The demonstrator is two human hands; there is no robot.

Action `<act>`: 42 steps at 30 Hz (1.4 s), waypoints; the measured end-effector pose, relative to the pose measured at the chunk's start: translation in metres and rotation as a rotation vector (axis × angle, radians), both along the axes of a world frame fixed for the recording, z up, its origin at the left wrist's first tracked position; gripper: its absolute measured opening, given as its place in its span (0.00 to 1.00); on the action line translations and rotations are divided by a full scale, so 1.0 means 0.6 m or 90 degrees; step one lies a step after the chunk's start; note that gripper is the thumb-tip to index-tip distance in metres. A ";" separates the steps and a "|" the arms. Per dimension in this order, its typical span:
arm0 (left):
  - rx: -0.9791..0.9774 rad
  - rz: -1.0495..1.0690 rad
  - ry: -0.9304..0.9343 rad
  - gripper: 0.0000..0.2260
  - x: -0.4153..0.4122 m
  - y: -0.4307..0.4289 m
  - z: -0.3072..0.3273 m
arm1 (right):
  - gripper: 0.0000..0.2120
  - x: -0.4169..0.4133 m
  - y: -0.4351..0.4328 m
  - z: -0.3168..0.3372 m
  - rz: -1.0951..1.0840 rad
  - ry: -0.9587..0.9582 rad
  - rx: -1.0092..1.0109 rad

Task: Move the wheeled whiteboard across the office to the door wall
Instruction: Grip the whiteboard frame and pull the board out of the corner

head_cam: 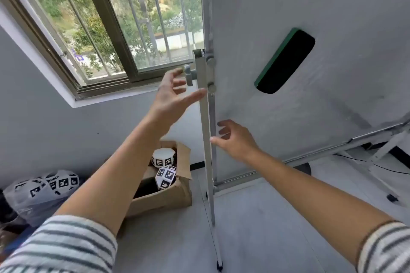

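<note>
The wheeled whiteboard (310, 6) fills the right half of the head view, its grey-white face tilted toward me. Its metal upright post (205, 117) runs down its left edge to a small caster (219, 266) on the floor. A grey knob (189, 75) sticks out of the post near its top. My left hand (173, 97) is open beside the post just below that knob, fingers spread, fingertips at the post. My right hand (235, 139) is open lower down, right of the post, thumb tip touching it. A green-backed black eraser (285, 61) clings to the board.
A barred window (111, 17) is set in the wall at the left. Below it a cardboard box (164, 190) holds marker-patterned polyhedra, and a plastic bag (40, 195) of more lies at the far left. The board's base rail (255, 178) and cables (390, 168) cross the floor at right.
</note>
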State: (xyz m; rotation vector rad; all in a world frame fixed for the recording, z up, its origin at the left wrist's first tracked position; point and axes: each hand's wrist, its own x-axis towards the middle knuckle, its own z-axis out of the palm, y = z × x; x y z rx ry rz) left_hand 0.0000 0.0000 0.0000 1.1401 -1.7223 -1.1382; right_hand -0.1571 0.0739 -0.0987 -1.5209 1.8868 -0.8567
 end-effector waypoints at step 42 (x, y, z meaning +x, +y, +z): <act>-0.158 0.165 0.045 0.16 0.100 0.335 -0.027 | 0.15 0.155 0.270 -0.066 0.147 0.143 -0.102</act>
